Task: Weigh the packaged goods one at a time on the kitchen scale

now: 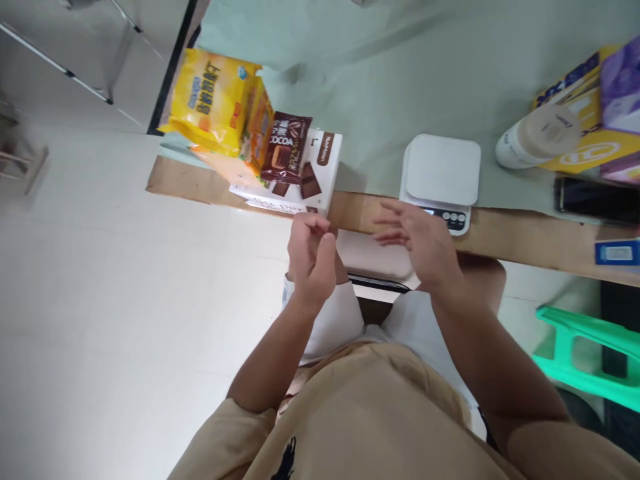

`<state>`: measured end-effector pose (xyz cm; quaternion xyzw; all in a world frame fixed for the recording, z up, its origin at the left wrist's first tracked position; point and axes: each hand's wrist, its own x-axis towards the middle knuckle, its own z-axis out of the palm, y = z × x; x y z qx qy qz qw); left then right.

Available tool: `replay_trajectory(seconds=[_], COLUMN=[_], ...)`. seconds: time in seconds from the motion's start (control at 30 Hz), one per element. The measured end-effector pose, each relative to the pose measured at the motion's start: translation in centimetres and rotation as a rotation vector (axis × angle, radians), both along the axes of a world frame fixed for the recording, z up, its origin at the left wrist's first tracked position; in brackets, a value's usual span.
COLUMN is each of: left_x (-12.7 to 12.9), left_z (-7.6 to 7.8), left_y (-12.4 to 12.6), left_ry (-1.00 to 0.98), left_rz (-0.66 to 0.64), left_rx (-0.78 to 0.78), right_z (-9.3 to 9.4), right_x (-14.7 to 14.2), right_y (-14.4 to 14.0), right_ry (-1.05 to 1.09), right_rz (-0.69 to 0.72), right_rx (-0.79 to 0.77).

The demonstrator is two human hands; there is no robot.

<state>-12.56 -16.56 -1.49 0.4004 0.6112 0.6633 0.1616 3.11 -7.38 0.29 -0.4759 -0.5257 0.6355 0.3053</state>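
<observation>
The left hand [311, 257] was loosely curled and the right hand [420, 240] open with fingers spread; neither held anything. Both hovered at the worktop's [525, 233] near edge, the right just beside the white scale [441, 170], the left near the chocolate box [310, 177].

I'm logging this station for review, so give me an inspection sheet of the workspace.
Surface: table with wooden front edge and pale green top.
Job's things: white kitchen scale with nothing on it; white chocolate box; brown cocoa sachet.
Clutter: yellow snack bags, white jar, yellow box, dark phone.
Hands: left hand curled at the table edge; right hand open beside the scale.
Cables: nothing seen.
Surroundings: green plastic stool, pale floor.
</observation>
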Motion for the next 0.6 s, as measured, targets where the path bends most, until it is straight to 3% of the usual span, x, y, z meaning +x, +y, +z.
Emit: replay_trajectory(seconds=[0.1,0.2,0.3,0.43,0.6], left_x=[1.6,4.2,7.6,12.5,18.8], left_z=[-1.1,-1.4,-1.3,-1.4,-1.4], left_y=[0.1,0.9,1.9,3.4,6.8], left_ry=[0.062,0.1,0.128,0.141,0.16], left_rz=[-0.167,-0.307,-0.45,-0.635,-0.868], left_rx=[-0.057,-0.121,-0.195,-0.255,-0.348], right_z=[-3.0,-4.5,-4.1,-2.8,-1.2], right_x=[8.3,15.7,20.9,25.5,32.8], right_y=[-1.0,-2.0,-3.0,-3.4,0.3], right_ry=[-0.072,-0.142,-0.175,-0.214,-0.361], right_rz=[-0.248,-0.503,-0.66,-0.813,-1.168], right_rx=[-0.074,-0.081,-0.024,0.075,0.215])
